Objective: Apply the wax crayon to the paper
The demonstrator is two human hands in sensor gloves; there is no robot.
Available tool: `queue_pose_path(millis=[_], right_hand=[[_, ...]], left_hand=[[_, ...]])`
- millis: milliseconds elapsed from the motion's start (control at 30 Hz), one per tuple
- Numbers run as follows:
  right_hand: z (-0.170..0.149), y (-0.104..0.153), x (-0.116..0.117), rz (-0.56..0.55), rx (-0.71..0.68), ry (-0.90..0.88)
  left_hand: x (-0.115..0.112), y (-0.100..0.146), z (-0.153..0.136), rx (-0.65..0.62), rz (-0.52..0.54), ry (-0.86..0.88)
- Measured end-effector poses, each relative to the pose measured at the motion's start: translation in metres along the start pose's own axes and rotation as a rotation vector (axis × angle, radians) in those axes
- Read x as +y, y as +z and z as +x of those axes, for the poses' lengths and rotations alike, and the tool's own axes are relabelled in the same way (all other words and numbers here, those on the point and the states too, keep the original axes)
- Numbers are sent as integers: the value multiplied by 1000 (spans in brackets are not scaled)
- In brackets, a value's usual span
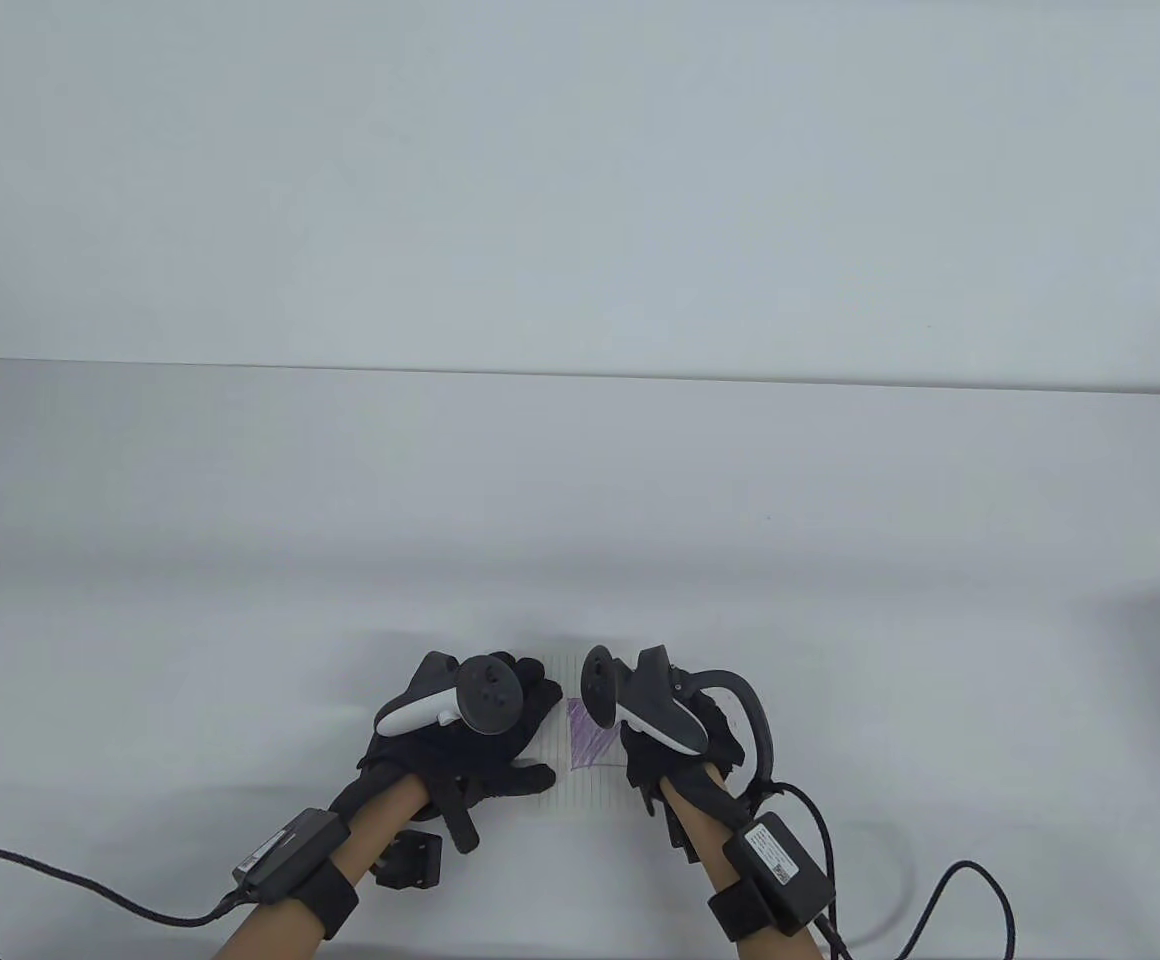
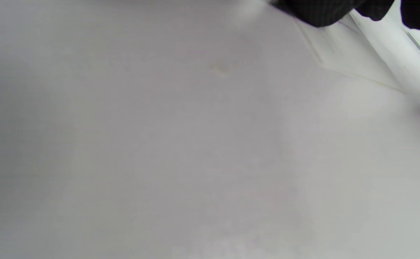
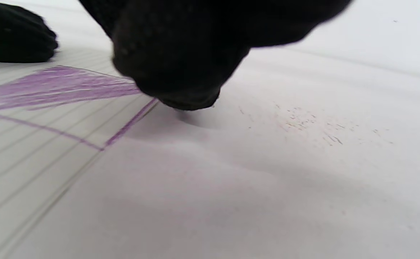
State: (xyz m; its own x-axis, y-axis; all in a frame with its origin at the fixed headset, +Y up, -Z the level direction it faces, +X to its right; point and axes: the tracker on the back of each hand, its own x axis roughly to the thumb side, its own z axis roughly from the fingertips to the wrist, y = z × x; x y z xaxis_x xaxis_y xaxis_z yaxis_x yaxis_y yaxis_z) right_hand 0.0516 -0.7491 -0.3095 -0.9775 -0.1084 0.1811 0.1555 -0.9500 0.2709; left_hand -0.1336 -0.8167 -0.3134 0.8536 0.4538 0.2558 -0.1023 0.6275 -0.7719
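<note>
A sheet of lined paper (image 1: 580, 790) lies on the white table near the front edge. It carries a purple crayon patch (image 1: 592, 742), which also shows in the right wrist view (image 3: 51, 88) with a purple outline. My left hand (image 1: 540, 725) rests flat on the paper's left part, fingers spread. My right hand (image 1: 640, 740) is at the patch's right edge. Its bunched fingers (image 3: 181, 82) press down where the purple strokes end. The crayon itself is hidden inside them. The left wrist view shows only a paper corner (image 2: 346, 54) and my fingertips (image 2: 325, 10).
A small black part (image 1: 408, 860) lies on the table by my left wrist. Black cables (image 1: 60, 880) trail from both wrist packs along the front edge. The table's far edge (image 1: 580, 375) meets a white wall. Faint crumbs (image 3: 303, 122) dot the table right of the paper.
</note>
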Motion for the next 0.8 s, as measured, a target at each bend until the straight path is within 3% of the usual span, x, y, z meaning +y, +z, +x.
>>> queue_pose_path(millis=[67, 133, 167, 267, 333, 400, 467, 500, 667, 733, 800], right_hand=[[5, 5, 1, 194, -135, -186], [6, 7, 3, 313, -113, -253], [4, 4, 1, 211, -100, -183], [-5, -2, -2, 103, 47, -53], [-4, -2, -1, 15, 55, 15], [1, 3, -2, 72, -41, -34], [8, 6, 1, 279, -151, -209], [9, 7, 2, 321, -146, -239], [-4, -3, -4, 66, 75, 38], [0, -1, -4, 13, 71, 92], [10, 5, -4, 131, -75, -41]], left_hand=[[0, 0, 0, 0, 0, 0], [0, 0, 0, -1, -1, 1], [0, 0, 0, -1, -1, 2], [0, 0, 0, -1, -1, 2], [0, 0, 0, -1, -2, 0], [0, 0, 0, -1, -1, 1], [0, 0, 0, -1, -1, 1], [0, 0, 0, -1, -1, 1], [0, 0, 0, 0, -2, 0], [0, 0, 0, 0, -2, 0], [0, 0, 0, 0, -1, -1]])
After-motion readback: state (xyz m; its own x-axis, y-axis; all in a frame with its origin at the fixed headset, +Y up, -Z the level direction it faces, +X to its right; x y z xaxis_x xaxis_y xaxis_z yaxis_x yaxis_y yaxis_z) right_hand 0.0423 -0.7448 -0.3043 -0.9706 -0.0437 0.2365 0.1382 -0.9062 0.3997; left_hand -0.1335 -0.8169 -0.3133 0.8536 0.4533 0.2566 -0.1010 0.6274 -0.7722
